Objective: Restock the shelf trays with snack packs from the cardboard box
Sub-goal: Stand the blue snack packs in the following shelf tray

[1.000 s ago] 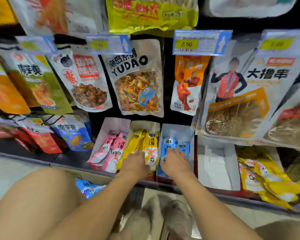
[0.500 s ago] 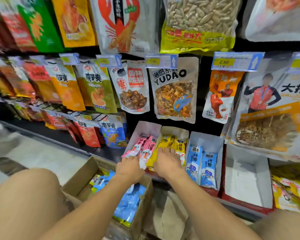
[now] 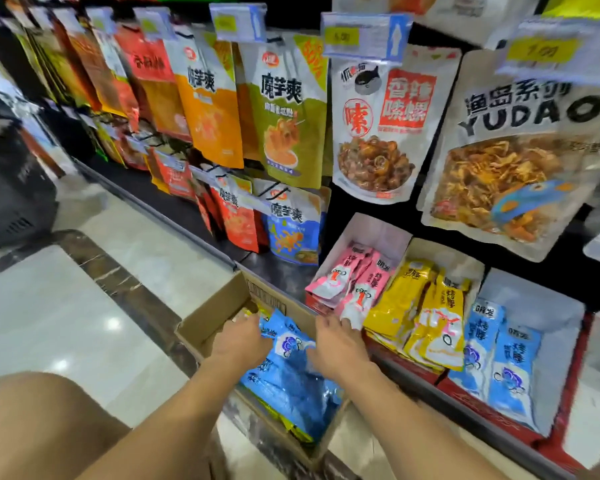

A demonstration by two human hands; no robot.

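The cardboard box [image 3: 212, 323] sits on the floor against the base of the shelf, its flaps open and its far rim just under the front edge of the pink tray [image 3: 378, 233]. Loose blue packs [image 3: 291, 379] fill its right half, heaped up to the near rim, and brown card shows inside its left wall. Both hands reach down into it. The left hand [image 3: 241, 342] lies on the upper left edge of the heap with its fingers tucked out of sight, so whether it grips a pack cannot be told. The right hand [image 3: 340, 346] is beside it, fingers loosely straight and a little spread, tips near the box's far rim, the thumb touching a blue pack. On the shelf, pink packs [image 3: 347, 282], yellow packs [image 3: 423, 317] and shelved blue packs [image 3: 499, 358] lean in three adjoining trays; bare white card shows behind the blue ones. Polished floor tile [image 3: 84, 289] stretches left of the box, and a bare knee [image 3: 32, 427] is at the near left.
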